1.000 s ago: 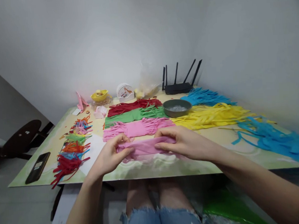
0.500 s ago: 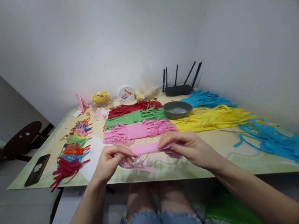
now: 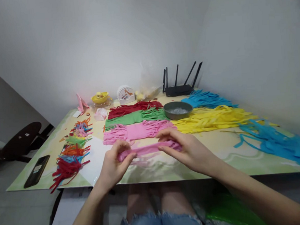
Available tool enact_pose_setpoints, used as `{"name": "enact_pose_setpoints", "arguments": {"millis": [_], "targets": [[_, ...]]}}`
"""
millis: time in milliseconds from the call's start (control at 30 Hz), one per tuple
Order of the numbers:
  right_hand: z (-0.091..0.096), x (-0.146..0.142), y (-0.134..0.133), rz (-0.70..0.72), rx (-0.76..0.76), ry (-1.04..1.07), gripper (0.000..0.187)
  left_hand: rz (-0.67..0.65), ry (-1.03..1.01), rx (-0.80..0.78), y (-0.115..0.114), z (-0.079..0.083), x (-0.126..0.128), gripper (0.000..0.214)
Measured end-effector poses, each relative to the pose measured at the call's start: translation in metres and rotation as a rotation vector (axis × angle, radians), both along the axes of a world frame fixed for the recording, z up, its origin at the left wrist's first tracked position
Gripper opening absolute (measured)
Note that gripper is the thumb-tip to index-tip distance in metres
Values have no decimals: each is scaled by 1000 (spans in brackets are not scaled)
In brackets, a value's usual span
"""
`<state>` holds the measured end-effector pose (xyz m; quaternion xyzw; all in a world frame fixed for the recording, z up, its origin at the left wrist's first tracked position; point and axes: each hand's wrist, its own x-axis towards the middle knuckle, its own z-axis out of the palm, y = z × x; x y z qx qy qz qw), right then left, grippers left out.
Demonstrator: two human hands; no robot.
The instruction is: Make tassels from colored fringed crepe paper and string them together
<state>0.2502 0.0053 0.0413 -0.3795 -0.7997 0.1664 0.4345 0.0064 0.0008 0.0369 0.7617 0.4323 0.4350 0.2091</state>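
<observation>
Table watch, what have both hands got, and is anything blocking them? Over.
Left hand, right hand: both gripping pink strip. Strip spans gap between them. Bowl beyond, clear of both. Nothing seen blocking.

Head-worn view, facing forward and down; left hand [image 3: 113,164], right hand [image 3: 191,155] near, wall [image 3: 144,34] beyond table [image 3: 219,143].

Straight ahead of me now it's a plain greyish-white wall [image 3: 124,35], running into a second pale wall [image 3: 258,50] on my right, both in soft, diffuse light. Right before me spreads a table [image 3: 210,163], its top patterned in cream and pale green, and out to my left a dark brown seat [image 3: 20,140] stands on light grey floor [image 3: 16,218].
</observation>
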Motion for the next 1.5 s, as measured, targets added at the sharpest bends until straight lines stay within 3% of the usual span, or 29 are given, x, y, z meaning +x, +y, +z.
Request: {"name": "enact_pose_setpoints", "arguments": {"millis": [167,400,567,700,800,967,1067,1167,1267,1500], "targets": [[1,-1,-2,-41,-49,-40,11,3,124,8,-1,2,2,9],[-4,-4,-6,142,-317,304,22,-193,-366,-348,-2,-1,2,19],[-11,-6,-2,252,-327,443,17,-244,-547,-389,2,-9,1,16],[-13,-7,1,277,-330,442,17,-255,-545,-342,4,-14,0,15],[-11,-6,0,240,-269,330,19,-237,-422,-284,3,-14,0,18],[-10,-7,-4,39,-124,136,19,-24,-106,-22,-1,-11,5,27],[-12,-9,-5,-41,-78,83,20,14,18,157,-1,-14,7,16],[-12,-8,-4,-54,-97,71,13,12,31,200,-2,-15,6,5],[-11,-7,-3,-20,-151,101,13,-15,18,127,-3,-12,6,17],[-10,-7,-6,88,-349,261,17,-93,-199,-265,0,-2,10,17]]}}
